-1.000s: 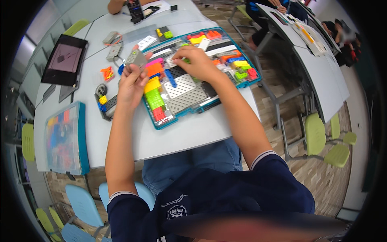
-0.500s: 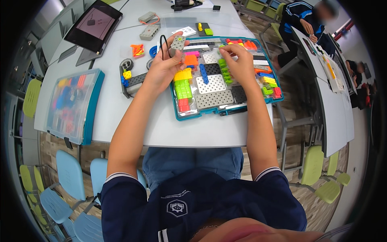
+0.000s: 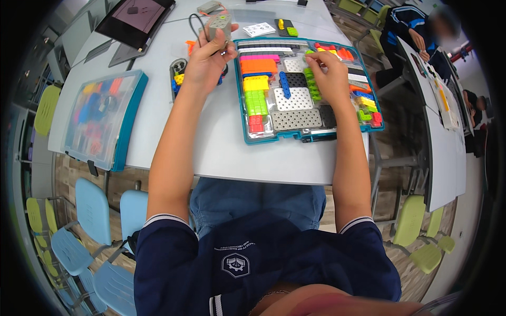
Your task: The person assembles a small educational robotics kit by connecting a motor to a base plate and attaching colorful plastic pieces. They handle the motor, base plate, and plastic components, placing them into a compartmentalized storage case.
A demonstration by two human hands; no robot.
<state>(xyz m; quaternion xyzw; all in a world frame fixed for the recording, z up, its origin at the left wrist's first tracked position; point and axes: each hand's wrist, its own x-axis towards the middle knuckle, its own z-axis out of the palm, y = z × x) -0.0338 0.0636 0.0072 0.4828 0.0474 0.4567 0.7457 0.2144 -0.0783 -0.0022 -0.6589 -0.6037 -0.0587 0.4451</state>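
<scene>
My left hand (image 3: 206, 62) holds a small grey block (image 3: 219, 26) with a black cable, lifted just left of the teal parts tray (image 3: 311, 136). My right hand (image 3: 329, 76) rests inside the tray, its fingers on small pieces near a column of green parts (image 3: 312, 85). The tray holds pink, orange, yellow and green bricks (image 3: 256, 84) on its left side, grey perforated plates (image 3: 295, 110) in the middle and mixed coloured pieces on the right. The tray lies on a white table (image 3: 221, 147) in front of me.
A second teal case with a clear lid (image 3: 103, 118) lies at the left. A dark tablet (image 3: 134, 21) stands at the back left. Loose coloured parts (image 3: 178, 73) sit beside my left hand. Another person (image 3: 416, 37) sits at a desk at the right. Blue and green chairs surround the table.
The view has shifted so the table sits higher in the picture. My left hand has lifted the grey block up and away from the tray; my right hand stays in the tray.
</scene>
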